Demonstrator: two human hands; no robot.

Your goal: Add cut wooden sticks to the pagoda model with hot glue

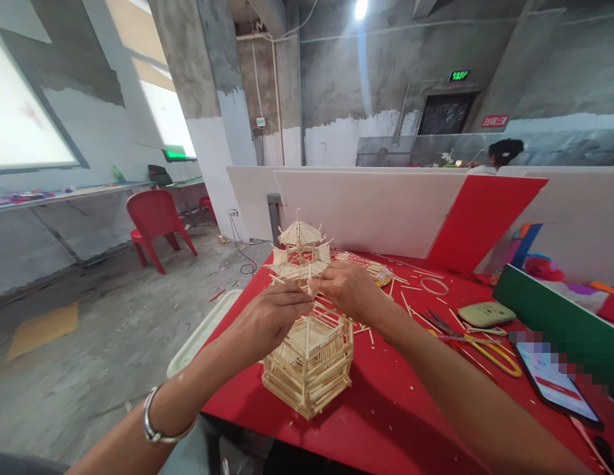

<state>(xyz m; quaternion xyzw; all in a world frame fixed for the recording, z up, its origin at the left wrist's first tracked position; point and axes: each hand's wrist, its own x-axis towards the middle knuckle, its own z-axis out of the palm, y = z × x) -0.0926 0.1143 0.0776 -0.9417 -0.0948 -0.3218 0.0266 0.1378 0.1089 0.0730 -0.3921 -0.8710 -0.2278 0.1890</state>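
Though partly behind both hands point(272, 315) point(350, 288), pale stickwork point(307, 369); rightward, scissors point(470, 339), phone point(554, 382).

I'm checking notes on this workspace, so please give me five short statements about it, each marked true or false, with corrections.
1. The left hand and right hand are close together at the stick model. True.
2. A silver bangle is worn on the right arm. False: the silver bangle is on the left one.
3. A phone lies on the red tabletop, to the right of the model. True.
4. The large chair at the left of the picture is blue. False: the chair is red.
5. Loose sticks lie on the tabletop behind the right hand. True.
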